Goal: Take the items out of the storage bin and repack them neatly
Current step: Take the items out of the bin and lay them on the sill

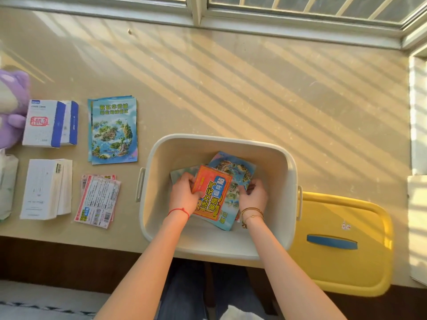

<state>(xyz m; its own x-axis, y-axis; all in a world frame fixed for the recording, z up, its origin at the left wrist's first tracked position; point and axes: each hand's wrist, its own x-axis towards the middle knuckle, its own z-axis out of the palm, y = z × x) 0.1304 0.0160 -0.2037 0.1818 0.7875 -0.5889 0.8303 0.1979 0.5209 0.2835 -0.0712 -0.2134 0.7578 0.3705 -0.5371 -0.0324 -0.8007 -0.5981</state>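
A cream storage bin (286, 158) stands at the table's front edge. Inside it lies an orange packet (211, 192) on top of blue map leaflets (235, 172). My left hand (183, 196) grips the left edge of the orange packet. My right hand (253, 197) holds the right side of the leaflets under it. Both hands are down inside the bin. On the table to the left lie a stack of blue map leaflets (113, 129), several orange packets face down (98, 200), two white and blue boxes (50, 123) and white boxes (46, 188).
The bin's yellow lid (342, 243) with a blue handle lies to the right, overhanging the table's edge. A purple plush toy (11, 107) sits at the far left. A window frame (231, 15) runs along the back of the table.
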